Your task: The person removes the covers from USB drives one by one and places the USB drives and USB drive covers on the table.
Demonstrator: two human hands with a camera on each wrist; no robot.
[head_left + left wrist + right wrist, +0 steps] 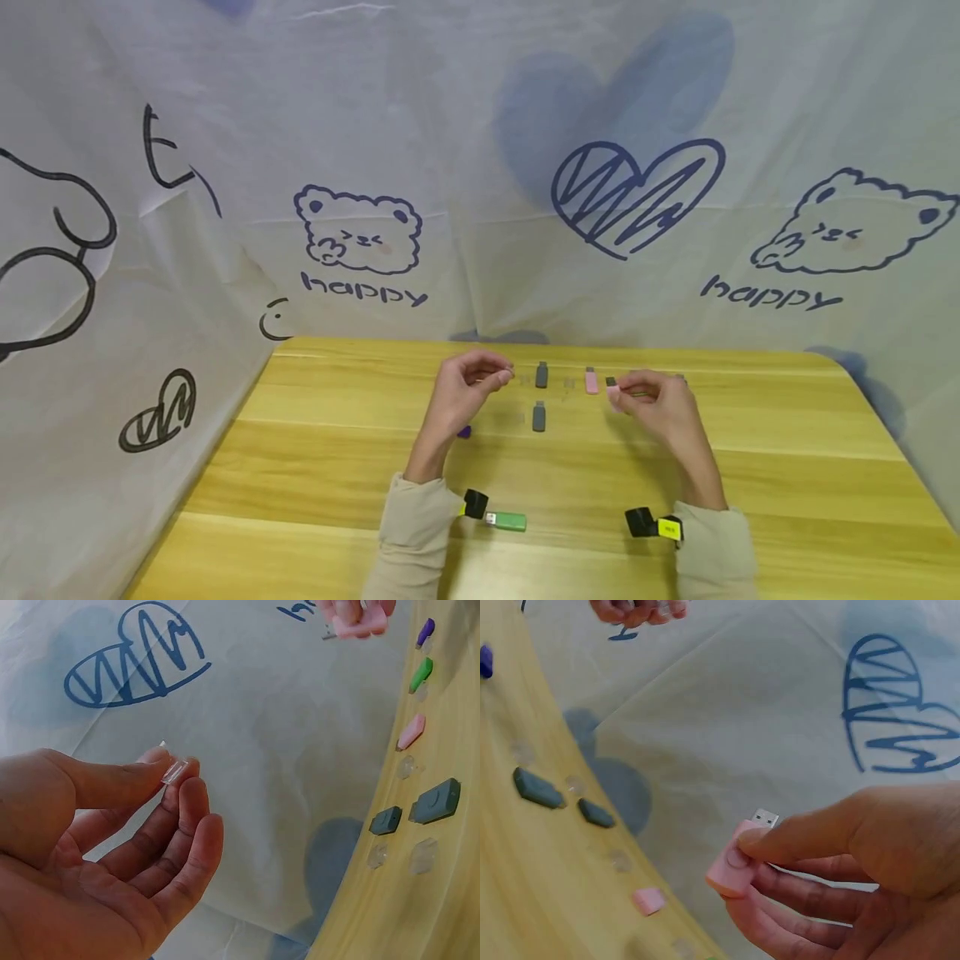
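Head view, from the left: a purple stick (465, 432) shows partly behind my left wrist. My left hand (468, 387) is above the far part of the desk (795, 475), thumb and fingertip pinching a small clear cap (175, 771), the other fingers loosely bent. It looks feather-light, stiff and perhaps slippery; I'd hold its sides softly. A green USB stick (510, 522) lies near me; farther off are two grey USB sticks (539, 417), then, to their right, a loose pink stick (591, 381). At right, my right hand (660, 400) holds another pink USB stick (733, 862) between thumb and fingers, its metal plug (765, 818) bare. It should be light and rigid, best gripped by the body.
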